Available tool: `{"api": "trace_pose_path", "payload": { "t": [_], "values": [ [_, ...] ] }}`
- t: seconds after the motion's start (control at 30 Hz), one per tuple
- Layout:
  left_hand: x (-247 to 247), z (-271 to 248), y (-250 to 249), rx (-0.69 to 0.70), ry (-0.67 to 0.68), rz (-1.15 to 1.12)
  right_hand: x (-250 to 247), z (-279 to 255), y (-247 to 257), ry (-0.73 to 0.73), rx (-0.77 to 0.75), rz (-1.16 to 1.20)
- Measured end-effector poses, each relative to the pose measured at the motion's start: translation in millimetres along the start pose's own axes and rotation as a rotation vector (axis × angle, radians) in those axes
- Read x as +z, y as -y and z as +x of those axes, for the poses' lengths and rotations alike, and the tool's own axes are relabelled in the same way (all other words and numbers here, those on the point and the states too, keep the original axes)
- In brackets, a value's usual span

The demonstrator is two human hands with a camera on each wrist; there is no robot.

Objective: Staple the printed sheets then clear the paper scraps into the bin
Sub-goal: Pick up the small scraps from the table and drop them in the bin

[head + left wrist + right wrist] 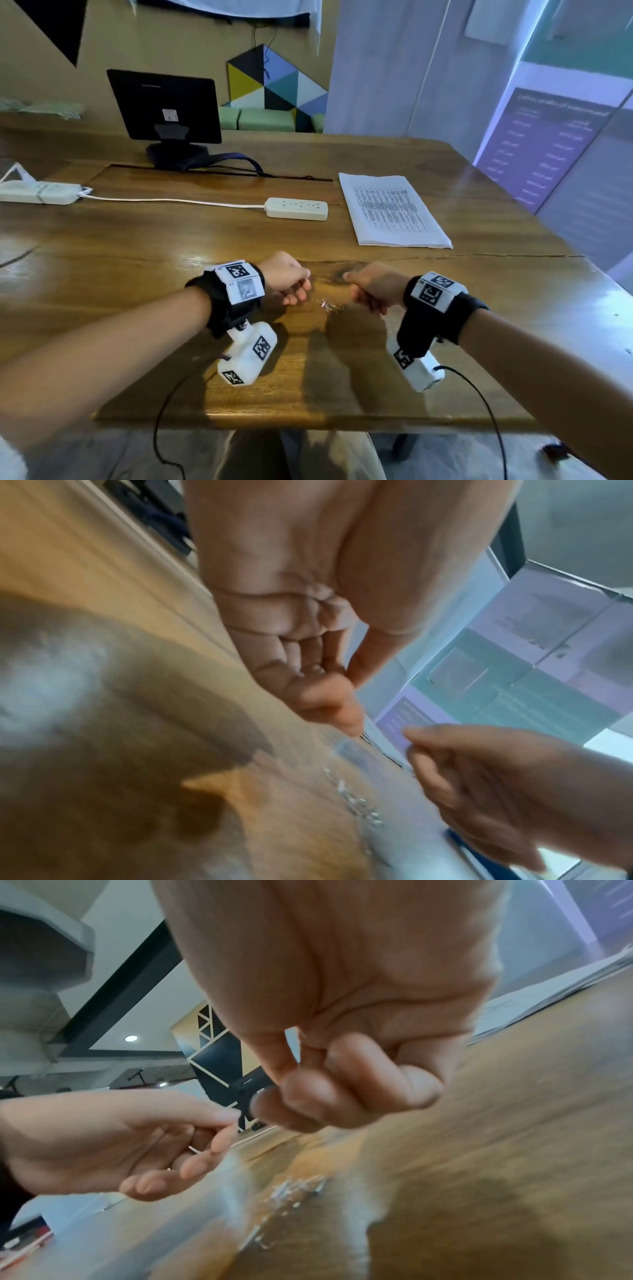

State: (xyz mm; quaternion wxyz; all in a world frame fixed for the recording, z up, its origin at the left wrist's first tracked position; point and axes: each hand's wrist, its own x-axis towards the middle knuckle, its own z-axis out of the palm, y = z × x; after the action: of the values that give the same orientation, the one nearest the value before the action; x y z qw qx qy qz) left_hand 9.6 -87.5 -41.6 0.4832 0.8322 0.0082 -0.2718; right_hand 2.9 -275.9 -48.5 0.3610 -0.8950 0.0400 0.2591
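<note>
Now, staples (327,305): I see them loose on table (137,246), between my hands.
Left hand (287,277): curled, grip unclear.
Right hand (373,284): curled, grip unclear.
Sheets (394,210): one o'clock, apart.

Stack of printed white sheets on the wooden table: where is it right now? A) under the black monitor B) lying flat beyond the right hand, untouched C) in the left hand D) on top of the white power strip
B: the stack of printed white sheets lies flat on the wooden table, beyond the right hand, which does not touch it.
</note>
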Motion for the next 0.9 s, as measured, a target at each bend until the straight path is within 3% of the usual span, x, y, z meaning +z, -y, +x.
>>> {"api": "trace_pose_path", "payload": {
  "t": [0.17, 0.43, 0.57, 0.63, 0.7, 0.8, 0.9],
  "values": [
    [-2, 7, 16, 0.036, -0.046, 0.246, 1, -10, -18, -0.011, 0.131, -0.294],
    [35, 9, 2, 0.19, -0.081, 0.392, 22, 2, 14, -0.058, 0.037, -0.468],
    [37, 6, 0, 0.209, -0.046, 0.398, 20, 3, 18, -0.024, 0.007, -0.442],
    [33, 4, 0, 0.226, -0.122, 0.391, 13, 1, 13, -0.035, -0.009, -0.415],
    [28, 3, 1, 0.24, -0.202, 0.42, 8, 1, 7, -0.122, -0.047, -0.385],
    [28, 3, 2, 0.233, -0.182, 0.494, 9, 0, 1, -0.279, -0.11, -0.34],
    [37, 1, 1, 0.259, -0.144, 0.57, 19, -4, 4, -0.259, -0.137, -0.307]
  ]
}}
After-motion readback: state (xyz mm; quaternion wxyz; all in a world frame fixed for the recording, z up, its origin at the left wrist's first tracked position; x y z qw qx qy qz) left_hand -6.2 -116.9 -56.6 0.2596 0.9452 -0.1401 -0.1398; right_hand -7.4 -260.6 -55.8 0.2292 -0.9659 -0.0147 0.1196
